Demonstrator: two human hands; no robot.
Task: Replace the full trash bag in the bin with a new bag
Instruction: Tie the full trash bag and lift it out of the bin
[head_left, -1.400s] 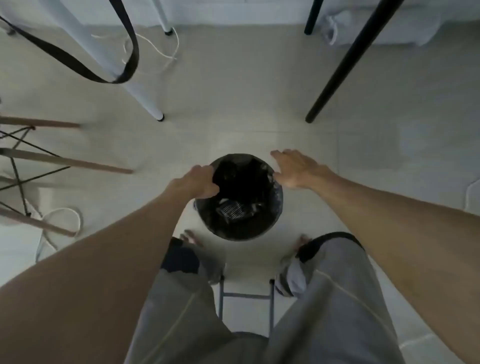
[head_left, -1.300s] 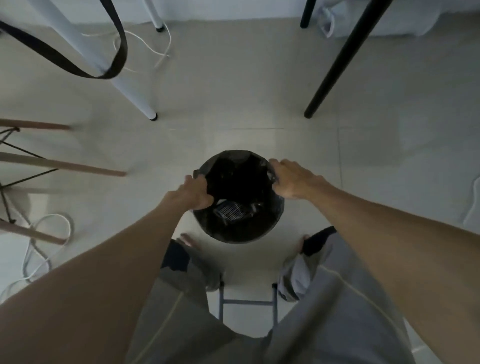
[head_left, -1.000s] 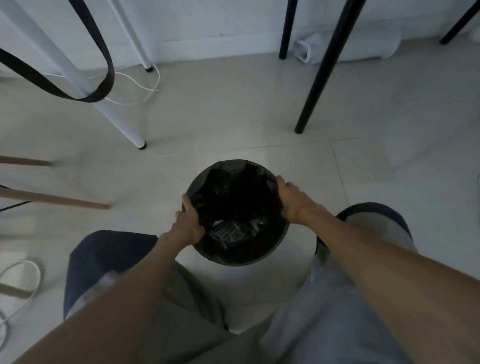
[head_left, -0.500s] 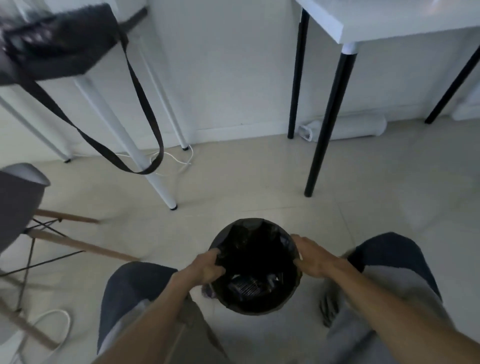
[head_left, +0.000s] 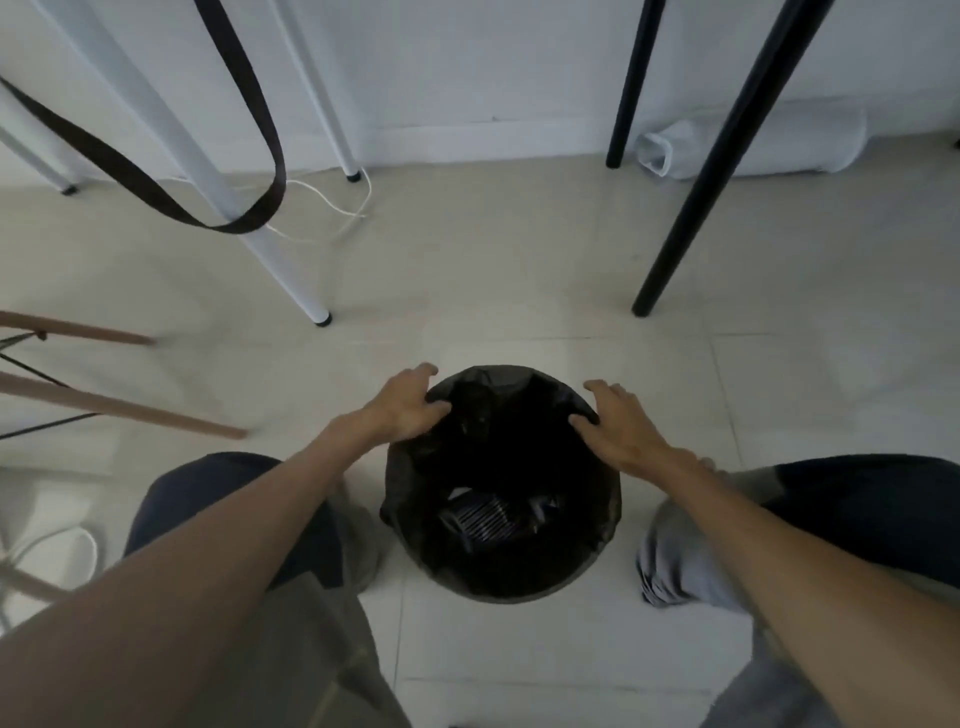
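Observation:
A round dark bin stands on the tiled floor between my knees, lined with a black trash bag. Some rubbish, including a ribbed grey item, lies at the bottom of the bag. My left hand sits on the far-left rim, thumb inside and fingers curled over the bag's edge. On the far-right rim my right hand has its thumb inside and its fingers arched over the outside of the bag's edge.
A white table leg and a hanging black strap are at the far left, a black table leg at the far right. Wooden chair legs reach in from the left. A white cable and a rolled white mat lie by the wall.
Both hands have slid from the sides of the rim toward its far edge. The view has tilted back down, and the bin sits closer between my knees.

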